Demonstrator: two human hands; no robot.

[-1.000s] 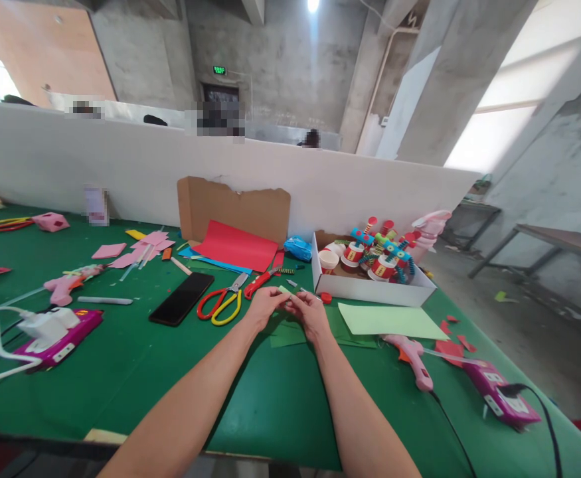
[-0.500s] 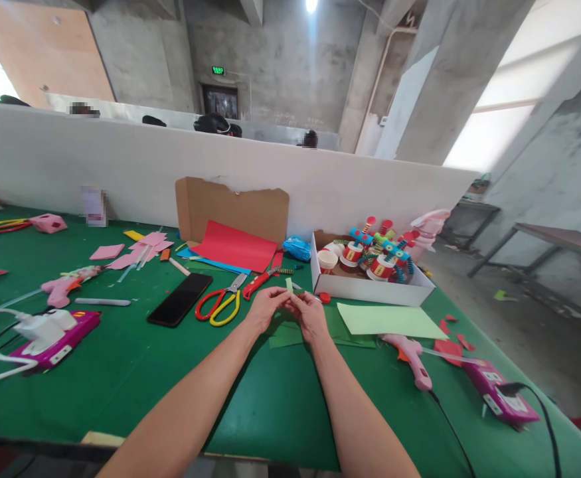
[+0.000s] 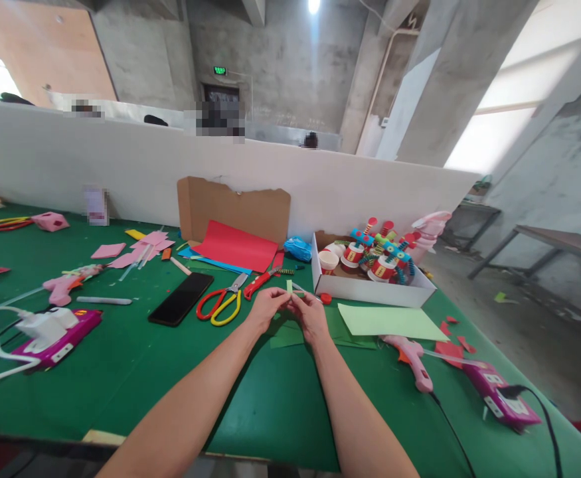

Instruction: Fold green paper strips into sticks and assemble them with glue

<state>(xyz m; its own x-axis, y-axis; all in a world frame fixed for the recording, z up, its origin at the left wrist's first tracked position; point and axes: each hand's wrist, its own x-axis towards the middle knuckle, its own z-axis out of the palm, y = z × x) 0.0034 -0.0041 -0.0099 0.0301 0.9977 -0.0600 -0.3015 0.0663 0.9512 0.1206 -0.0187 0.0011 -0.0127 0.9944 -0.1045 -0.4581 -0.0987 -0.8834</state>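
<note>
Both hands meet at the centre of the frame. The grip of the left hand is narrow, thumb and fingertips pinched at the lower end of a strip; the right hand pinches there likewise, its fingertips against those of the left. The strip is small, flat, pale green and paper-like, and stands upright above the fingertips. Its lower end is hidden by them.

Under and beside the right hand lie dark green sheets, flat and smooth. A pale green sheet, matte and slightly curved, partly overlaps them right of centre. Just left of the hands are scissors, metal blades slightly parted, with one red and one yellow loop handle. A black phone, glossy and rectangular, lies beside them. Behind the hands is a red-handled tool; its type cannot be told.

A shallow white box at right of centre bears paper cups and figures with coiled, striped limbs. Near the centre, a red sheet leans against torn-edged brown cardboard. At lower right, a pink plastic glue gun rests near torn red scraps. The surface is green, smooth and faintly glossy.
</note>
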